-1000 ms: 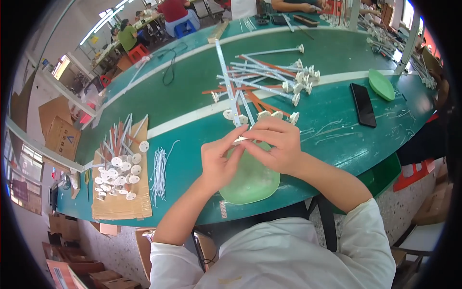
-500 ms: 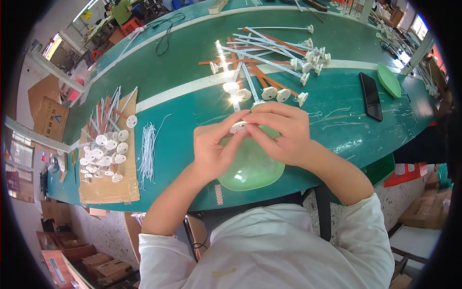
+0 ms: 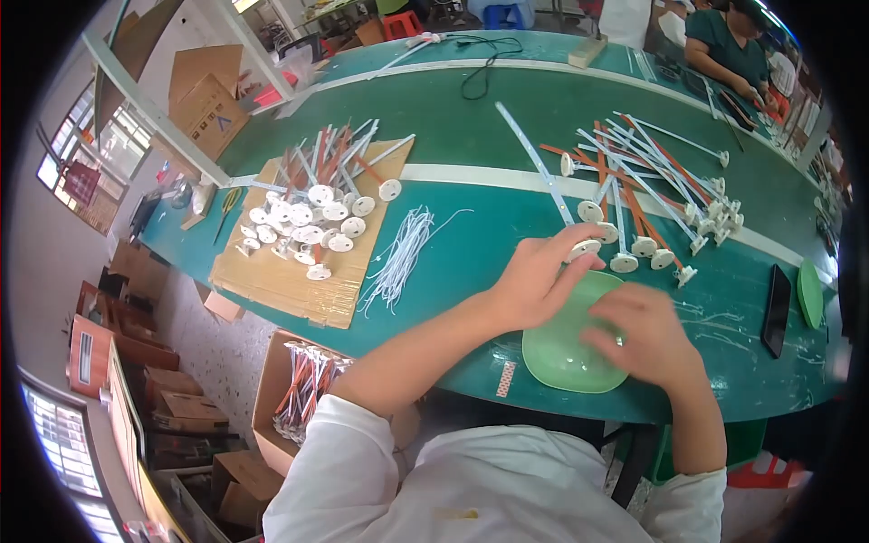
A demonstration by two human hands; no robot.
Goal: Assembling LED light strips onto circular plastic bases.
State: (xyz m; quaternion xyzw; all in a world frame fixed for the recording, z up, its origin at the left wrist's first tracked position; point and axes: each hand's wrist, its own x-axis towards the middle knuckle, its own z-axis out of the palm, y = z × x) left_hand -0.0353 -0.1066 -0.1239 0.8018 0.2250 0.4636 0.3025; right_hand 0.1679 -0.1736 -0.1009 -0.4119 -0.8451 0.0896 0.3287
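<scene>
My left hand (image 3: 541,279) is closed on a white round disc (image 3: 584,250), pinched between thumb and fingers. A pale strip with small dots along it (image 3: 534,163) stretches away from that disc over the green table. To its right, my right hand (image 3: 644,333) hovers above a shallow light-green dish (image 3: 566,357); its curled fingers are smeared by motion, and whether they hold anything small cannot be made out. Just beyond the hands lies a pile of white and orange strips with round white ends (image 3: 644,246).
On the left, a cardboard sheet (image 3: 337,294) carries many more disc-ended strips, with a bundle of thin white wires (image 3: 403,258) beside it. Scissors (image 3: 226,213) lie further left. A black phone (image 3: 775,312) and another green dish (image 3: 809,294) are at right. A co-worker (image 3: 729,54) sits across the table.
My view has swung left. My right hand has parted from the disc and dropped over the dish, while my left hand still holds the disc. The bright glare along the strip is gone.
</scene>
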